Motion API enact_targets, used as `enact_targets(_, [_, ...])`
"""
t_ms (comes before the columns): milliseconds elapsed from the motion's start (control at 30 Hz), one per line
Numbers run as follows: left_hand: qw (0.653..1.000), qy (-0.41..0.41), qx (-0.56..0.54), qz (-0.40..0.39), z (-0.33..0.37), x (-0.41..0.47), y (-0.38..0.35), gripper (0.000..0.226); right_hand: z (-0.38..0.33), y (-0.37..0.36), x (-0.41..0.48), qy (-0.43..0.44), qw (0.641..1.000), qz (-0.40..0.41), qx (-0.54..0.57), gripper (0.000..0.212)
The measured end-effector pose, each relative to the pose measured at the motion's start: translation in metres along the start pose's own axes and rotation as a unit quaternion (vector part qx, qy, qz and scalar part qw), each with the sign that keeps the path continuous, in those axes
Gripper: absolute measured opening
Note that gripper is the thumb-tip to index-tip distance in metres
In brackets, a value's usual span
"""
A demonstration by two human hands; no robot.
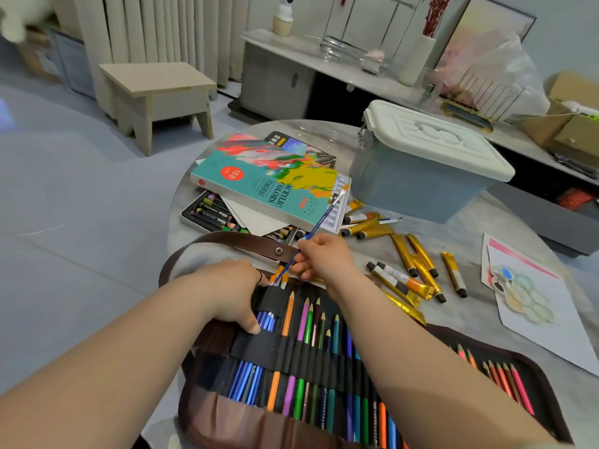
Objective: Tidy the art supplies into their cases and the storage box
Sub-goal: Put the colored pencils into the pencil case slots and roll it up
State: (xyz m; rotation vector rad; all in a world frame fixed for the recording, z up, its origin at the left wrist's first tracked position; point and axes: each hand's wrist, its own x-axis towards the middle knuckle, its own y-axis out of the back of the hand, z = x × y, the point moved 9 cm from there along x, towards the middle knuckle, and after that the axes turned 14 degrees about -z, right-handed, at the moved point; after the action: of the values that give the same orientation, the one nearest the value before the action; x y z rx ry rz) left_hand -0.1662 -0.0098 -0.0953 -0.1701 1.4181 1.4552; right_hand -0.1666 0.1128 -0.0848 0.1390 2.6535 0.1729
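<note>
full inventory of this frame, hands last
pencil case: 1, brown-black, unrolled, near edge
coloured pencils: many, mixed, in case loops
slotted brushes: several, blue handles, case pocket
paintbrush: 1, blue handle, held over the case
acrylic box: 1, teal, mid table
pastel tray: 1, black, under that box
dark box: 1, black, behind the teal one
paint tubes: about a dozen, gold, loose right of centre
storage box: 1, grey-blue, white lid on, far right
paper: 1, white with swatches, right edge
table: 1, grey, round
stool: 1, beige, floor far left
left hand: 1, grips case pocket
right hand: 1, pinches paintbrush
</note>
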Motion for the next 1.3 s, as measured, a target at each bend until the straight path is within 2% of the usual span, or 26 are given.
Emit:
enact_targets(67, [1.000,0.004,0.008,0.002,0.000,0.002,0.001,0.081,0.000,0.005,0.002,-0.014,1.000,0.004,-0.015,0.025])
enact_targets(167, [1.000,0.004,0.015,0.005,-0.001,0.004,0.001,0.080,0.011,-0.004,0.004,-0.076,0.991,-0.052,-0.094,0.021])
enact_targets(300, [1.000,-0.002,0.024,0.008,0.000,0.005,0.002,0.082,0.017,-0.015,0.006,-0.138,0.950,-0.112,-0.255,0.031])
enact_targets(433, [0.999,-0.005,0.038,0.012,0.003,0.005,0.003,0.083,0.017,-0.018,0.003,-0.180,0.912,-0.154,-0.335,0.034])
enact_targets(500, [0.999,-0.009,0.040,0.011,0.004,0.005,0.003,0.083,0.009,-0.010,0.003,-0.172,0.921,-0.122,-0.327,0.038])
enact_targets(600, [0.999,-0.015,0.039,0.005,0.006,0.005,0.002,0.082,-0.008,0.008,0.011,-0.125,0.947,-0.020,-0.295,0.042])
enact_targets(700, [0.999,-0.016,0.047,0.003,0.007,0.006,0.002,0.083,-0.019,0.012,0.024,-0.084,0.947,0.035,-0.307,0.040])
enact_targets(867, [0.999,-0.018,0.049,-0.003,0.007,0.006,0.002,0.083,-0.018,0.001,0.037,-0.101,0.935,-0.003,-0.340,0.036])
enact_targets(1033, [0.999,-0.029,0.038,-0.010,0.009,0.008,0.002,0.079,-0.003,0.003,0.018,-0.114,0.963,-0.066,-0.236,0.036])
enact_targets(1167, [0.998,-0.031,0.047,-0.014,0.012,0.009,0.001,0.079,-0.006,0.001,0.013,-0.076,0.971,-0.038,-0.223,0.038])
enact_targets(1300, [0.998,-0.030,0.057,-0.020,0.011,0.006,-0.004,0.082,-0.003,-0.001,0.012,-0.075,0.975,-0.034,-0.205,0.038])
